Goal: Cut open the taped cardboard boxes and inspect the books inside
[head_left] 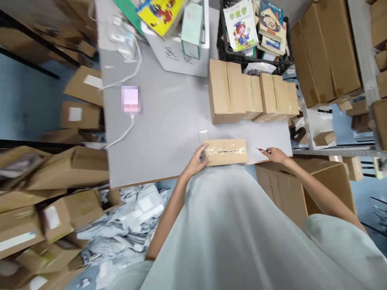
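Observation:
A small brown cardboard box [227, 152], sealed with clear tape along its top seam, lies at the near edge of the grey table [169, 133]. My left hand [198, 161] grips the box's left end with curled fingers. To the right of the box, my right hand [274, 154] is closed round a thin red-tipped tool [260, 150] whose point faces the box. The tool's tip stands a little apart from the box's right end.
Three taped cardboard boxes [250, 96] stand in a row behind it. A black crate of books [254, 32] and a white bin [181, 56] sit at the back. A white cable [127, 129] crosses the left. Cartons crowd the floor left [60, 173] and right [326, 52].

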Available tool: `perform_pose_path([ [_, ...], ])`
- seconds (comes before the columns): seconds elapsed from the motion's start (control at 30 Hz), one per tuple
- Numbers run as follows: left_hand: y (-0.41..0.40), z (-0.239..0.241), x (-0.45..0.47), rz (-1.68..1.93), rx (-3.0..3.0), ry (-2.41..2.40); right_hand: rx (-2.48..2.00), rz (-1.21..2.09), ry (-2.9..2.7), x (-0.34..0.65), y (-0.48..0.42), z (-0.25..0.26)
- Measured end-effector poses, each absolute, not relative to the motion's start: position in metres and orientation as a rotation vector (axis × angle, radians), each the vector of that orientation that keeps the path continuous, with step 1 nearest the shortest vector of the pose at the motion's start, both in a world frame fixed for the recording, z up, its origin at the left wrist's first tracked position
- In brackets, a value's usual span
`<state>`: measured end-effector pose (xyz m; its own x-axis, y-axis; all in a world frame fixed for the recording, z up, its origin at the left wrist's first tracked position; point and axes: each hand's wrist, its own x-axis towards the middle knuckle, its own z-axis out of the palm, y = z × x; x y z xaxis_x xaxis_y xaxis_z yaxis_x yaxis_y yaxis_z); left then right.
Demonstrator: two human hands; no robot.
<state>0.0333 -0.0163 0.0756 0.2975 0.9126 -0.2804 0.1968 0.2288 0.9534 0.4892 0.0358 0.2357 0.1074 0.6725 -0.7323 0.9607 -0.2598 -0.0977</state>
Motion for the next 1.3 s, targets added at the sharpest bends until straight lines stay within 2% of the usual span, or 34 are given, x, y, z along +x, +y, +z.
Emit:
perform_pose_path([
  [0.07, -0.016, 0.081, 0.035, 0.683, 1.265, 1.177, 2.286, -1.321, 1.428, 0.476, 0.023, 0.203],
  [0.13, -0.017, 0.084, 0.033, 0.663, 1.275, 1.186, 2.418, -1.515, 1.323, 0.455, 0.013, 0.171],
  [0.27, -0.021, 0.086, 0.015, 0.632, 1.248, 1.223, 2.519, -1.705, 1.271, 0.412, 0.001, 0.127],
  [0.4, -0.023, 0.086, -0.012, 0.627, 1.166, 1.285, 2.589, -1.859, 1.262, 0.384, -0.009, 0.113],
  [0.6, -0.027, 0.122, -0.029, 0.622, 1.451, 1.62, 2.648, -2.222, 1.232, 0.365, -0.011, 0.134],
  [0.73, -0.037, 0.16, -0.005, 0.659, 1.516, 1.57, 2.516, -2.48, 1.18, 0.344, -0.005, 0.153],
  [0.93, -0.042, 0.179, 0.007, 0.764, 1.294, 1.571, 2.329, -2.841, 0.638, 0.318, 0.011, 0.168],
  [1.07, -0.038, 0.172, 0.01, 0.811, 1.059, 1.501, 2.312, -2.888, 0.581, 0.32, 0.02, 0.189],
  [1.3, -0.037, 0.148, 0.056, 0.866, 0.753, 1.261, 2.485, -2.713, 1.042, 0.344, 0.034, 0.224],
])
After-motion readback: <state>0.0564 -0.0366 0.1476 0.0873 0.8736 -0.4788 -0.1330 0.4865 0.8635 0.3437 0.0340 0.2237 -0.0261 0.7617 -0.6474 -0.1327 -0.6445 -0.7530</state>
